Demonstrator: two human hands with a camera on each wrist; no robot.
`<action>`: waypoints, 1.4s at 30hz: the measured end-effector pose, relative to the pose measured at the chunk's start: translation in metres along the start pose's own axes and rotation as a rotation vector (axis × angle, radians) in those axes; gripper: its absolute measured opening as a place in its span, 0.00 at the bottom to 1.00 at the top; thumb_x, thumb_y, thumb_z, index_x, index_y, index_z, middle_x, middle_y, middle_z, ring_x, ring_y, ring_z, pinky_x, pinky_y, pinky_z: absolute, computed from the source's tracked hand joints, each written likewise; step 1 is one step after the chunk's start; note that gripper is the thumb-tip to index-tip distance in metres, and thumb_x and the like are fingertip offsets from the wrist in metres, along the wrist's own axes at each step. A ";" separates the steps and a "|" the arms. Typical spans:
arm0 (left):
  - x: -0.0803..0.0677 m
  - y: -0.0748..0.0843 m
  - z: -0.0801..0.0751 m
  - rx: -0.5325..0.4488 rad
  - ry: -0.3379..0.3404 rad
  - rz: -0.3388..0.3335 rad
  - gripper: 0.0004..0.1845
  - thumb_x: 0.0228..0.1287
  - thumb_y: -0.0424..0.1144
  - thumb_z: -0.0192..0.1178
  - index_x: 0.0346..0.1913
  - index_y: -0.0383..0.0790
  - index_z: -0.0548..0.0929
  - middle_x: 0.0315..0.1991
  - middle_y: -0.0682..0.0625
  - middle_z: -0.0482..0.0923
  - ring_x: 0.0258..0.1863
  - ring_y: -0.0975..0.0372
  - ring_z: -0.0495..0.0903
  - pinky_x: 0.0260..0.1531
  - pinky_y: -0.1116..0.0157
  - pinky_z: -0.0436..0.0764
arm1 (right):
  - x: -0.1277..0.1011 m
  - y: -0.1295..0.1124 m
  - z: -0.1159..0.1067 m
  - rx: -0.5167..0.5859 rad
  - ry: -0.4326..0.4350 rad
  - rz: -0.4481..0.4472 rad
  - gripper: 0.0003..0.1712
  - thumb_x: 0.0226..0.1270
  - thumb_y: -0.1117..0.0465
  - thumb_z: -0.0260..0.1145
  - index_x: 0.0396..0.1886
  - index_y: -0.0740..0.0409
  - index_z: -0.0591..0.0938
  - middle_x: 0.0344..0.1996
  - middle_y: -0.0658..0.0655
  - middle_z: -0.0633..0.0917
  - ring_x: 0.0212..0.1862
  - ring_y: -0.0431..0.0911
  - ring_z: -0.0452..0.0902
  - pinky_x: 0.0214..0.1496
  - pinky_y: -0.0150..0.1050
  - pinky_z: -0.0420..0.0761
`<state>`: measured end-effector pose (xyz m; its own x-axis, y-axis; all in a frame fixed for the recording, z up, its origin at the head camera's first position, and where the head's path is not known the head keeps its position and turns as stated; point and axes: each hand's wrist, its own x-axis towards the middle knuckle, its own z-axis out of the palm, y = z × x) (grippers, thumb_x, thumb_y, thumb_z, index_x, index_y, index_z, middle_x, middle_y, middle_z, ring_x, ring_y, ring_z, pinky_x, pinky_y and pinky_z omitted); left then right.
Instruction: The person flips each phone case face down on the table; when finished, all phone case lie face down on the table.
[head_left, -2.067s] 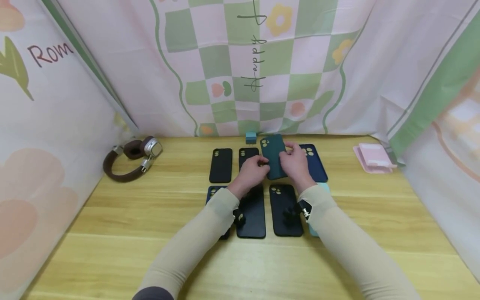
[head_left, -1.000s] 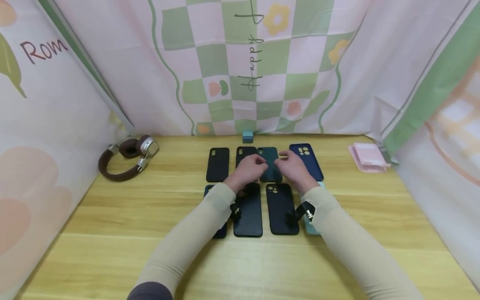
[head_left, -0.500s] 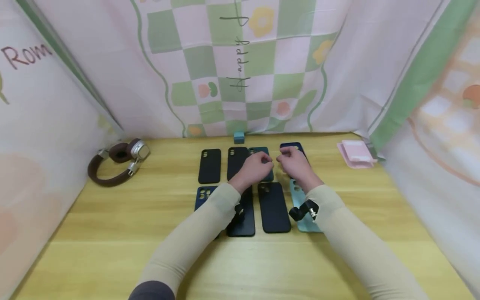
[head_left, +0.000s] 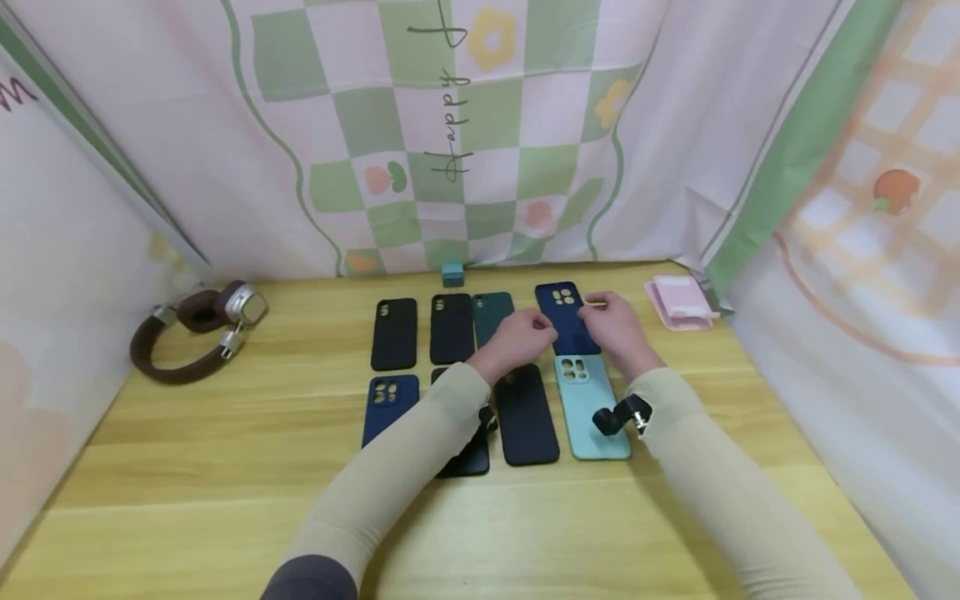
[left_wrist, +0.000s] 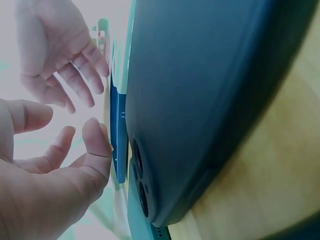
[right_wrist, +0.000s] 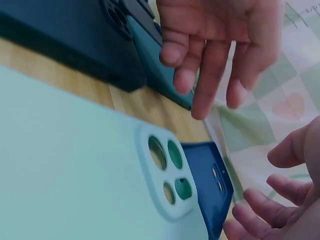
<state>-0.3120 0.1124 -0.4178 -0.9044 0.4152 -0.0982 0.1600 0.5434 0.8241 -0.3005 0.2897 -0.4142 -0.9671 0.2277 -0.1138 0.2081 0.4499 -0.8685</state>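
Observation:
Several phone cases lie in two rows on the table. My right hand [head_left: 617,329] is beside the right edge of a navy blue case [head_left: 566,321] in the back row, its fingers loosely bent and holding nothing. To the left of that case, above the dark green case [head_left: 492,317], hovers my left hand [head_left: 521,337], fingers relaxed around bare air. In the right wrist view both hands flank the navy case [right_wrist: 212,185], behind a mint green case [right_wrist: 75,165]. A black case [left_wrist: 185,100] fills the left wrist view's middle.
Two black cases, left [head_left: 394,333] and right [head_left: 452,327], continue the back row. In front lie another blue case [head_left: 390,408], two more black ones and the mint one. Brown headphones [head_left: 198,329] sit far left, a small teal block [head_left: 453,275] at the back, a pink item [head_left: 681,302] right.
The dark green case was held by both hands, then set down beside the black case and let go. Both hands have since shifted right to the navy blue case as the head view turned right.

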 end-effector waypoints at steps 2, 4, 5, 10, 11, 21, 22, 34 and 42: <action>0.001 0.000 0.000 -0.005 0.001 -0.010 0.08 0.68 0.44 0.56 0.43 0.45 0.81 0.35 0.55 0.79 0.31 0.62 0.79 0.36 0.63 0.77 | 0.001 0.001 -0.003 -0.002 0.005 0.013 0.29 0.71 0.59 0.54 0.69 0.65 0.67 0.63 0.68 0.72 0.60 0.59 0.71 0.59 0.52 0.72; 0.002 0.001 0.000 -0.020 -0.006 -0.025 0.08 0.68 0.44 0.57 0.43 0.45 0.81 0.34 0.55 0.79 0.31 0.62 0.78 0.36 0.63 0.77 | 0.003 0.003 -0.005 -0.006 -0.002 0.032 0.30 0.72 0.58 0.54 0.70 0.65 0.66 0.64 0.68 0.71 0.62 0.60 0.69 0.61 0.53 0.71; 0.002 0.001 0.000 -0.029 -0.015 -0.033 0.08 0.68 0.44 0.57 0.43 0.45 0.81 0.35 0.55 0.79 0.31 0.62 0.79 0.36 0.63 0.77 | 0.003 0.004 -0.006 -0.014 -0.006 0.041 0.30 0.72 0.58 0.54 0.70 0.65 0.66 0.64 0.69 0.70 0.62 0.60 0.69 0.61 0.54 0.71; 0.003 0.003 0.002 -0.063 -0.082 -0.074 0.12 0.69 0.45 0.56 0.48 0.43 0.80 0.36 0.52 0.81 0.31 0.61 0.80 0.36 0.62 0.77 | 0.006 0.007 -0.006 -0.054 -0.041 0.067 0.31 0.72 0.56 0.53 0.72 0.64 0.63 0.66 0.69 0.68 0.64 0.62 0.67 0.61 0.56 0.70; 0.003 0.003 0.003 -0.067 -0.091 -0.080 0.13 0.70 0.45 0.56 0.50 0.42 0.80 0.36 0.51 0.81 0.30 0.61 0.80 0.37 0.62 0.77 | 0.007 0.007 -0.004 -0.062 -0.046 0.064 0.32 0.72 0.56 0.53 0.72 0.64 0.63 0.67 0.69 0.68 0.64 0.62 0.67 0.61 0.56 0.70; 0.004 0.002 0.003 -0.102 -0.029 -0.070 0.19 0.71 0.40 0.56 0.61 0.38 0.77 0.45 0.46 0.79 0.37 0.58 0.78 0.43 0.60 0.77 | 0.005 -0.001 0.006 -0.017 -0.032 0.059 0.32 0.71 0.58 0.54 0.71 0.65 0.64 0.65 0.69 0.69 0.62 0.60 0.69 0.61 0.53 0.71; 0.004 0.002 0.003 -0.108 0.009 -0.062 0.17 0.71 0.39 0.56 0.59 0.38 0.78 0.47 0.48 0.79 0.39 0.59 0.77 0.43 0.61 0.77 | 0.004 -0.004 0.006 -0.001 -0.025 0.058 0.31 0.71 0.58 0.54 0.71 0.65 0.64 0.65 0.69 0.70 0.61 0.60 0.69 0.61 0.52 0.71; 0.003 0.002 -0.006 -0.263 0.253 -0.079 0.12 0.64 0.33 0.61 0.50 0.37 0.83 0.40 0.51 0.78 0.35 0.60 0.76 0.35 0.63 0.77 | -0.006 -0.025 0.017 0.047 0.024 -0.018 0.28 0.67 0.64 0.56 0.67 0.63 0.69 0.63 0.66 0.72 0.62 0.58 0.68 0.60 0.51 0.72; 0.003 -0.007 -0.008 -0.362 0.314 -0.079 0.12 0.64 0.30 0.60 0.49 0.34 0.83 0.41 0.50 0.78 0.34 0.61 0.79 0.35 0.64 0.79 | -0.004 -0.018 0.023 0.101 0.044 -0.027 0.32 0.59 0.74 0.56 0.67 0.64 0.70 0.63 0.66 0.72 0.62 0.58 0.68 0.57 0.48 0.74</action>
<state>-0.3189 0.1039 -0.4196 -0.9928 0.1125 -0.0414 -0.0117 0.2528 0.9675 -0.3042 0.2607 -0.4094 -0.9644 0.2551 -0.0703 0.1640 0.3680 -0.9153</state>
